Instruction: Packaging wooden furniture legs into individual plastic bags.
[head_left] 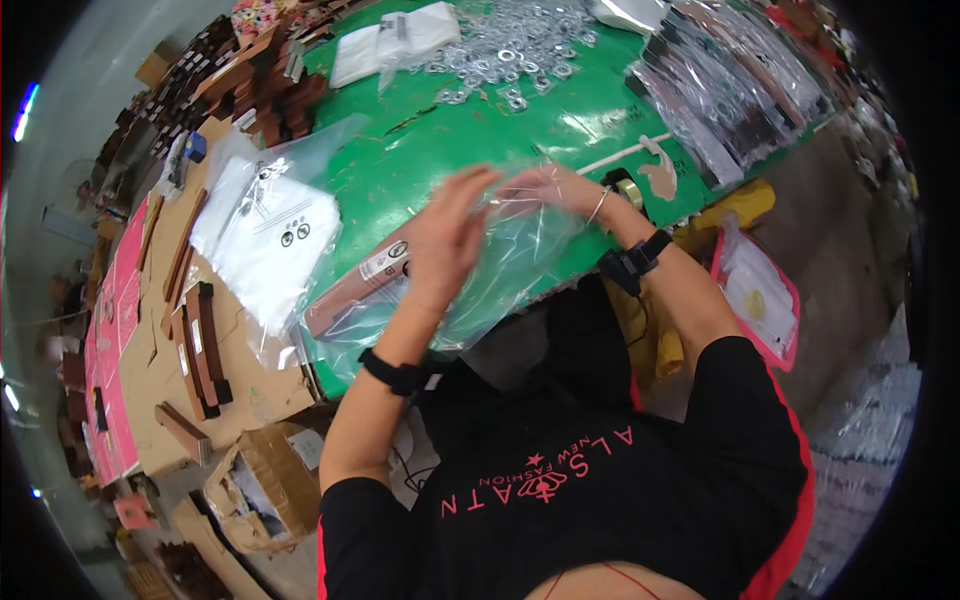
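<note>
A clear plastic bag [520, 262] lies at the near edge of the green table, with a brown wooden-looking strip or bundle [345, 298] inside its left part. A white label is on the brown piece. Over the bag's middle is my left hand [448, 238], blurred, with its fingers stretched out and apart. My right hand [548, 190] is at the bag's far right edge, fingers closed on the film; the fingertips are partly smeared. Both wrists carry dark bands.
Left of the bag lies a stack of printed clear bags [265, 235]. Metal rings in small bags [510, 55] cover the table's far side. Wrapped brown packs [735, 80] are piled at the far right. A tape roll [625, 188] stands near my right wrist. Brown strips [205, 345] rest on cardboard at left.
</note>
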